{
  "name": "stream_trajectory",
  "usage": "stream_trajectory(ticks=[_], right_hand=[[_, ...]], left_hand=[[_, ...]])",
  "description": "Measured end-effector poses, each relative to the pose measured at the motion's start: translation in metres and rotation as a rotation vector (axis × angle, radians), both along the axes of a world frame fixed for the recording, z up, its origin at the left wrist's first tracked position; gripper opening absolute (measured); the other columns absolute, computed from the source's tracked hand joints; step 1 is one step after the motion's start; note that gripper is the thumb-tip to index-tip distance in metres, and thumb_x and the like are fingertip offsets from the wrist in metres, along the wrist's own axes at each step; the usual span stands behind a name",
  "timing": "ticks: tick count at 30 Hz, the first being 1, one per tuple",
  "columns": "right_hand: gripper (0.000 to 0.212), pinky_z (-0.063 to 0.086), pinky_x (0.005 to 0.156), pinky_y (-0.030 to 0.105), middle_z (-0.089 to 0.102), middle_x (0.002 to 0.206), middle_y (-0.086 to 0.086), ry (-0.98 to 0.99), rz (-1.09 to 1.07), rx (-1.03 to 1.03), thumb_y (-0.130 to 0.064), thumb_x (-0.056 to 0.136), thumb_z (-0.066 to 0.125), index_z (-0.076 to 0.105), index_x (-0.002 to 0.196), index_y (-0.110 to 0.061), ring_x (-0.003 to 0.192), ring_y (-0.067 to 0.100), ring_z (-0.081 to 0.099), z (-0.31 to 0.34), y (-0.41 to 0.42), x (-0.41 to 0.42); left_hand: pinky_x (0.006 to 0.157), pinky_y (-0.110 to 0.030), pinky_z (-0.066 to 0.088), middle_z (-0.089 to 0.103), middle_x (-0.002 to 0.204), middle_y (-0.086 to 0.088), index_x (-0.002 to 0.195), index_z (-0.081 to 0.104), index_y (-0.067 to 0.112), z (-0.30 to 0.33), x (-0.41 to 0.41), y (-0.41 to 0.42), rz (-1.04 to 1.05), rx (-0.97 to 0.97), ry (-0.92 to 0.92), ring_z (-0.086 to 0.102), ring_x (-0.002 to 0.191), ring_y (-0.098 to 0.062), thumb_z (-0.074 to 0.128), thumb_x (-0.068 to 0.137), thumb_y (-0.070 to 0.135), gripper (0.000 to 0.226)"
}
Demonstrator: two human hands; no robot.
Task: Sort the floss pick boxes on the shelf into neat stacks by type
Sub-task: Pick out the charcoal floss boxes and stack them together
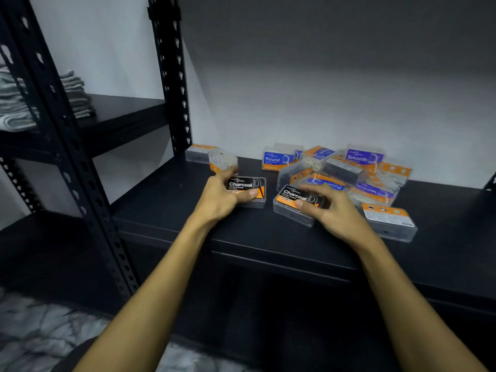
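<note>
Charcoal boxes [245, 187] [295, 204] in both hands' grip, near shelf edge [241, 245].

Folded towels [16, 103] half behind the shelf post [48, 108].

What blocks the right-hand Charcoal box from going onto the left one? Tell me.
Nothing visible. The right hand grips one Charcoal box, the left hand grips the other Charcoal box, and only bare shelf lies between them.
</note>
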State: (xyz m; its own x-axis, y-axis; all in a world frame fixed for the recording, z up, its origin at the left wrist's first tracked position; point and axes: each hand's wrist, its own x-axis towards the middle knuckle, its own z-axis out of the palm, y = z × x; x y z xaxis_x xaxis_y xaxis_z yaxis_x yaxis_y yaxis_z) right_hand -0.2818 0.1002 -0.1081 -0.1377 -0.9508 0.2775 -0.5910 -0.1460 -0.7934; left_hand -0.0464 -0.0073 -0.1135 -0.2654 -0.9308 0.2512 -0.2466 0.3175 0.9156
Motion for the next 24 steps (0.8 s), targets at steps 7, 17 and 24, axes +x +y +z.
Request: stream_trajectory(ticks=[7,17,24], right_hand=[[0.043,0.050,0.103,0.032,0.063,0.129,-0.002,-0.034,0.029,-0.051,-0.021,0.086,0.076,0.064,0.126,-0.033,0.114,0.009,0.061,-0.001,0.004,-0.008],[0.052,0.051,0.103,0.042,0.053,0.136,-0.003,0.036,0.069,-0.062,-0.012,0.082,0.079,0.059,0.123,-0.038,0.121,0.018,0.058,-0.003,0.005,-0.012],[0.051,0.055,0.095,0.039,0.058,0.131,-0.007,-0.010,0.085,-0.027,-0.020,0.083,0.079,0.055,0.122,-0.041,0.113,0.016,0.064,-0.002,0.010,-0.007]], left_hand=[[0.086,-0.029,0.055,0.068,0.101,0.013,0.109,0.057,0.030,-0.005,0.005,0.009,-0.038,-0.117,-0.106,0.066,0.090,-0.006,0.091,0.068,0.021,0.054],[0.095,-0.034,0.054,0.068,0.112,0.003,0.119,0.058,0.024,-0.009,0.002,0.003,-0.058,-0.113,-0.164,0.067,0.102,-0.014,0.088,0.073,0.021,0.055],[0.100,-0.031,0.046,0.061,0.124,0.008,0.133,0.051,0.023,-0.005,0.003,0.013,-0.082,-0.152,-0.204,0.058,0.115,-0.011,0.070,0.091,0.038,0.048]])
